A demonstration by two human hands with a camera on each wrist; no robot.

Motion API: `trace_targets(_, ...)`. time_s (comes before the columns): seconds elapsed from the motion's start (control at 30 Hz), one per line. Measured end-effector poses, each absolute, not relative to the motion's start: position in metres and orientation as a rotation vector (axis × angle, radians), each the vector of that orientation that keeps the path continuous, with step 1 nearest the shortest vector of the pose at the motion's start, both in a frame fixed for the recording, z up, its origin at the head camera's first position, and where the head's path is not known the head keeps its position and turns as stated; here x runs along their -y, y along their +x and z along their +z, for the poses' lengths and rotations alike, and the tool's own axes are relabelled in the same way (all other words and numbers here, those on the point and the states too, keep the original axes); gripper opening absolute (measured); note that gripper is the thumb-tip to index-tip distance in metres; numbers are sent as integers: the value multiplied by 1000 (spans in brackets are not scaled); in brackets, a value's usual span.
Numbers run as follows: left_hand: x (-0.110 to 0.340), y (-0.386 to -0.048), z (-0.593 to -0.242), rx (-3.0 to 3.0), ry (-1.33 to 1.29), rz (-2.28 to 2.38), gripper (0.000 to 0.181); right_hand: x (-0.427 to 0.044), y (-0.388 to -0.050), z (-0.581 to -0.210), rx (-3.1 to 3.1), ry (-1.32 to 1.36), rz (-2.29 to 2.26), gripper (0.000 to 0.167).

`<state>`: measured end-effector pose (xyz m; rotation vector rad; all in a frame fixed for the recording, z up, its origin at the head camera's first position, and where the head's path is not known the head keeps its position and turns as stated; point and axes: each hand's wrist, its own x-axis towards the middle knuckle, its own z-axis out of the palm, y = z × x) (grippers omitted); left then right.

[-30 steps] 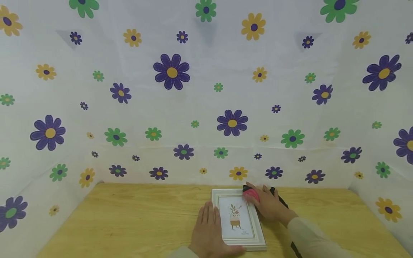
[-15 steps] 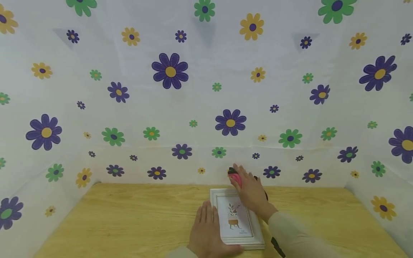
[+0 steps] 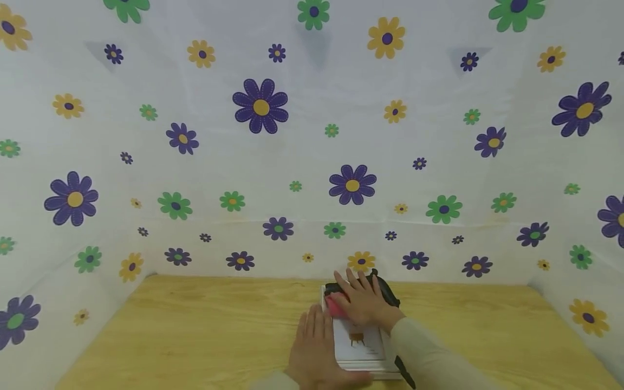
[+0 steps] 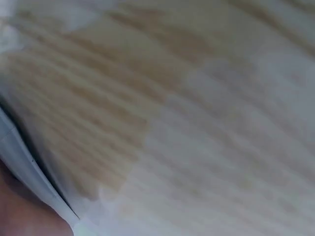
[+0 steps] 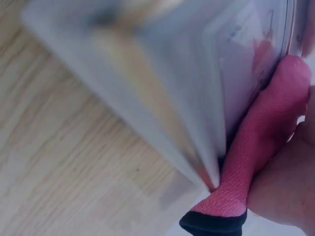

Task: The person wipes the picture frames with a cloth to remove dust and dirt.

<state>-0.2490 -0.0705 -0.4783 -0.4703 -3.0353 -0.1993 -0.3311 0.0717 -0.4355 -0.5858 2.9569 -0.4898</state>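
Bracing picture frame (image 3: 358,367) flat on table (image 3: 209,330) with straight-fingered left hand (image 3: 314,349) around near-left corner, likely against sliding, while pressing pink-and-black cloth (image 3: 335,306) over far end under spread-fingered right hand (image 3: 363,303).

Over my head feed, the right hand (image 3: 363,303) has swung leftward from the right rim of the picture frame (image 3: 393,364), by way of its far edge, onto its upper part. Its fingers now fan out over the pink-and-black cloth (image 3: 336,306), which I see spread wider, covering the plant in the print (image 3: 358,353). The sleeve (image 3: 423,346) has shifted left too.
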Motion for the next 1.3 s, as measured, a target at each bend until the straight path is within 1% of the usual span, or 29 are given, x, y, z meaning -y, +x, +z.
trace_targets(0.13, 71, -250, -471, 3084, -451, -168, 140, -72, -330, -435, -2952, -561, -414, 63)
trace_targets(0.3, 66, -256, -464, 3033, -457, -167, 139, -67, -329, -432, -2962, -532, -338, 60)
trace_targets(0.47, 69, -265, -471, 2994, -457, -141, 140, -61, -328, -435, -2952, -532, -268, 57)
trace_targets(0.63, 80, -267, -469, 3033, -542, -219, 137, -59, -330, -436, -2942, -518, -193, 53)
trace_targets(0.8, 77, -265, -465, 3043, -596, -221, 137, -59, -330, -441, -2978, -432, -135, 57)
trace_targets(0.93, 75, -263, -469, 3030, -564, -199, 138, -50, -331, -450, -3029, -331, -192, 61)
trace_targets(1.07, 72, -262, -470, 3018, -521, -172, 139, -44, -332, -450, -3061, -263, -264, 59)
trace_targets(1.13, 71, -262, -469, 3011, -504, -152, 140, -49, -333, -450, -3079, -267, -273, 57)
trace_targets(1.3, 69, -263, -466, 2998, -467, -114, 140, -78, -337, -444, -3129, -230, -202, 55)
